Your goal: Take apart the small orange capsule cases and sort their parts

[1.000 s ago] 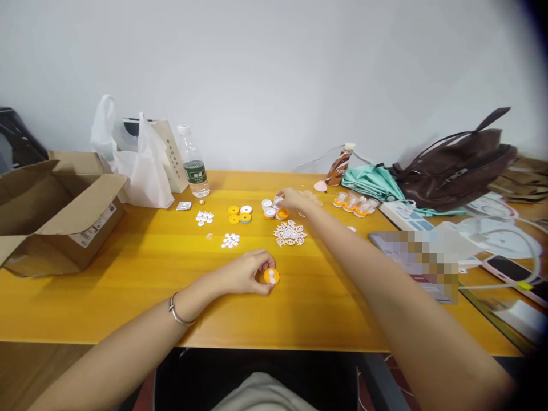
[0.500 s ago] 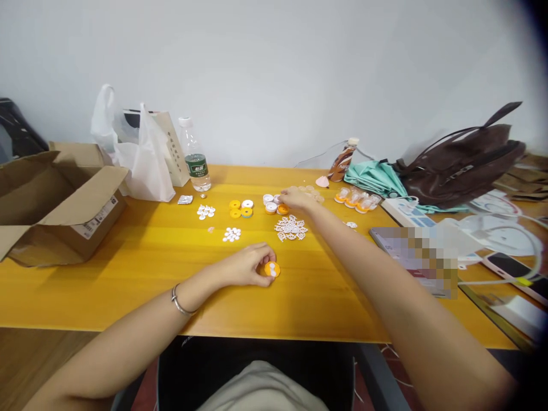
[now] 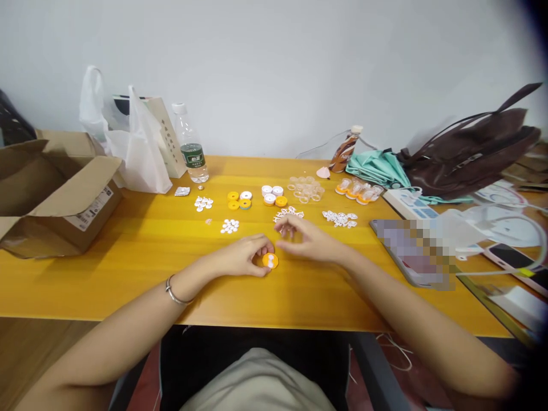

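Observation:
My left hand (image 3: 244, 258) rests on the yellow table (image 3: 128, 257) and pinches a small orange disc with a white centre (image 3: 270, 261). My right hand (image 3: 308, 242) hovers just right of it, thumb and fingers pinched on what looks like a tiny clear piece, hard to make out. Behind the hands lie white cut-out pieces (image 3: 287, 214), small white discs (image 3: 230, 226), more white bits (image 3: 340, 217), yellow rings (image 3: 238, 200), white and orange caps (image 3: 273, 195) and clear cups (image 3: 306, 188).
An open cardboard box (image 3: 51, 200) stands at the left, with a white plastic bag (image 3: 137, 148) and a water bottle (image 3: 190, 151) behind. At the right are a brown bag (image 3: 471, 154), a teal umbrella (image 3: 372, 168), a power strip (image 3: 411, 204) and a phone (image 3: 518, 260).
My right hand has drawn back from the caps and clear cups at the far side to just beside the orange disc. My left hand has stayed on the disc.

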`<action>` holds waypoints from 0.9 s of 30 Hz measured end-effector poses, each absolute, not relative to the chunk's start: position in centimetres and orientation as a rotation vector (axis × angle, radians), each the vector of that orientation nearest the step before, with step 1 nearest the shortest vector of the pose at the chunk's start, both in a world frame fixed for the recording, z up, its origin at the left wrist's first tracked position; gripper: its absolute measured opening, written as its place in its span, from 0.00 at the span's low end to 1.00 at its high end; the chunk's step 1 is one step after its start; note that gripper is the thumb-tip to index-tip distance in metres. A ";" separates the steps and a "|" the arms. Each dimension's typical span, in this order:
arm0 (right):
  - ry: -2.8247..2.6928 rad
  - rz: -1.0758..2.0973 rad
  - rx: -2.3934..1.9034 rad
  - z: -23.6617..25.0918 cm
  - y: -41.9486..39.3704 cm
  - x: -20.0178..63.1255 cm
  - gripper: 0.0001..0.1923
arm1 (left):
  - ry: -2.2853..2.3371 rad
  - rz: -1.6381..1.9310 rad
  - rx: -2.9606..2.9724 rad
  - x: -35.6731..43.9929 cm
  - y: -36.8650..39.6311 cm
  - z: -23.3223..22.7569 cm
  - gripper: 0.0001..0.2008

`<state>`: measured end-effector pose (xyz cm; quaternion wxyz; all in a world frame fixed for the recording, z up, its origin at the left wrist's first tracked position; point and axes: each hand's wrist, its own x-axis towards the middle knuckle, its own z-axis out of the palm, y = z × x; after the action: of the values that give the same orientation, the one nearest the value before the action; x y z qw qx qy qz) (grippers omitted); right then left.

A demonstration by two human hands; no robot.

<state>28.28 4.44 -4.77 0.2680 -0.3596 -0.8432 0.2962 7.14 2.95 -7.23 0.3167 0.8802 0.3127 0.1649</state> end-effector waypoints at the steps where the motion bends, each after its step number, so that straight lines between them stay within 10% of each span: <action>1: -2.349 0.845 -0.962 -5.1 3.6 28.6 0.18 | 0.817 0.423 2.315 7.1 3.0 -7.1 0.14; 27: -2.404 0.688 -0.973 -8.2 2.1 27.7 0.10 | 0.768 0.399 2.415 7.1 2.5 -5.4 0.07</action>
<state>27.67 2.07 -8.20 0.2271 -0.3531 -0.8726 0.2496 7.08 2.51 -5.45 0.2843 0.9025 0.2871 0.1492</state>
